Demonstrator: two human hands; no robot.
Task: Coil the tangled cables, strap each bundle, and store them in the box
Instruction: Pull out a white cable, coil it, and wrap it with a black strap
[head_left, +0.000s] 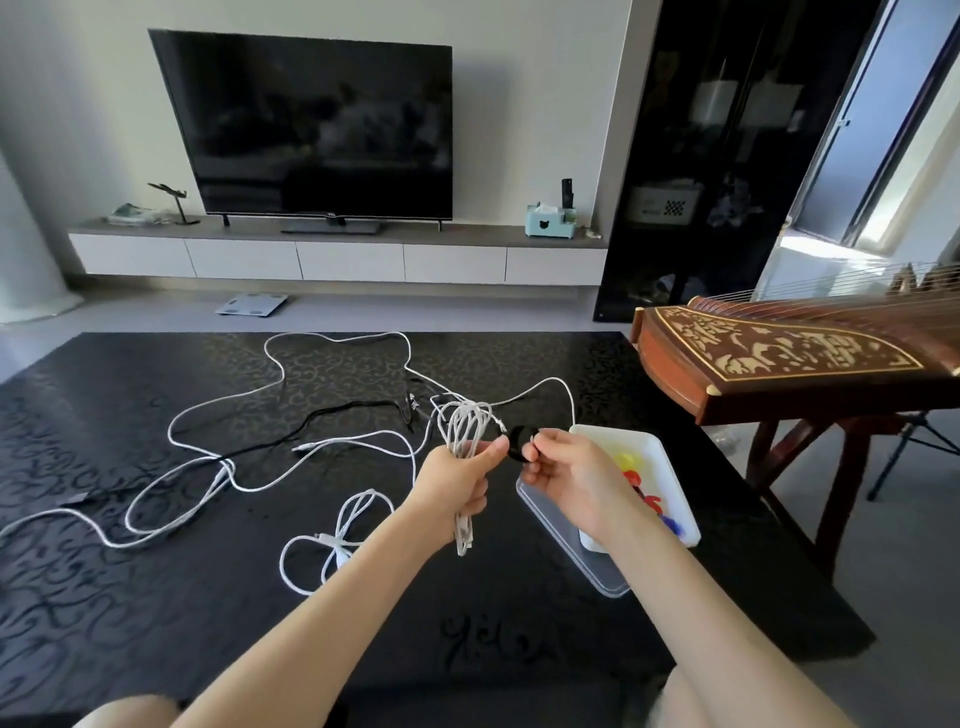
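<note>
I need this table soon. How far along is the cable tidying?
Done: one white cable is coiled into a bundle. In hand: the left hand grips that bundle; the right hand pinches a black strap beside it, not yet wrapped. Left: a long white cable, a black cable and a small white cable lie loose on the table; none shows in the box.

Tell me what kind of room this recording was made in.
Most likely a home living room: a large television stands on a low white cabinet against the wall, and a zither-like string instrument sits on a stand to the right.
</note>
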